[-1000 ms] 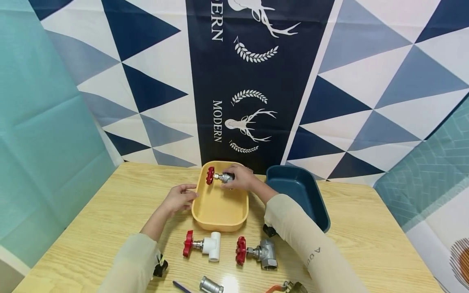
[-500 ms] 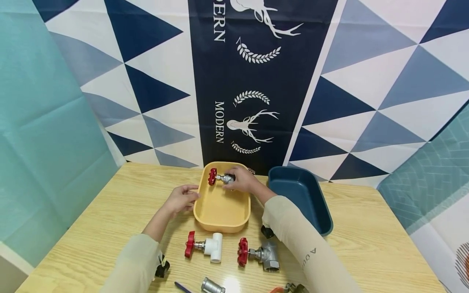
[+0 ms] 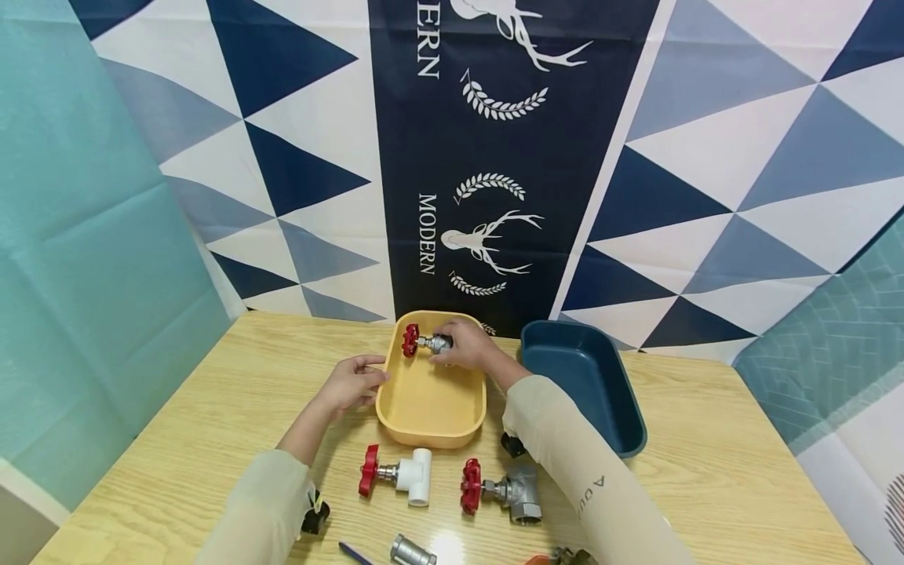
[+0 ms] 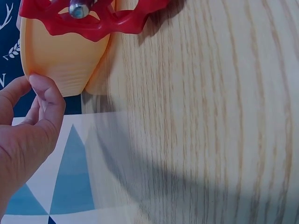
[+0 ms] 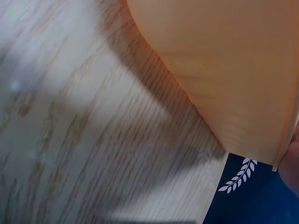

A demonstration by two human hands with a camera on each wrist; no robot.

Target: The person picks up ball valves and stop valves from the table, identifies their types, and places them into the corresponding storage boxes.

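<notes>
My right hand [image 3: 466, 344] grips the grey metal body of a valve with a red handwheel [image 3: 410, 340], inside the far part of a yellow plastic bin [image 3: 431, 404]. Part of that valve is hidden under the fingers. At the bin's left rim, my left hand [image 3: 351, 383] holds the edge with thumb and fingers; the left wrist view shows the fingertips [image 4: 35, 80] right at the rim. In the right wrist view only a sliver of the right hand [image 5: 290, 163] appears beyond the bin wall [image 5: 224, 74].
A white tee valve with red handle [image 3: 412, 476] and a metal valve with red handwheel [image 3: 519, 496] lie before the bin. Nearer are a metal cylindrical fitting [image 3: 412, 552], a dark blue stick [image 3: 353, 553] and a partly hidden brass valve [image 3: 565, 556]. A blue bin [image 3: 575, 369] stands right.
The head view has shifted slightly, so everything appears a little further right. Both hands stay at the yellow bin, and the valve remains in the right hand's grip.
</notes>
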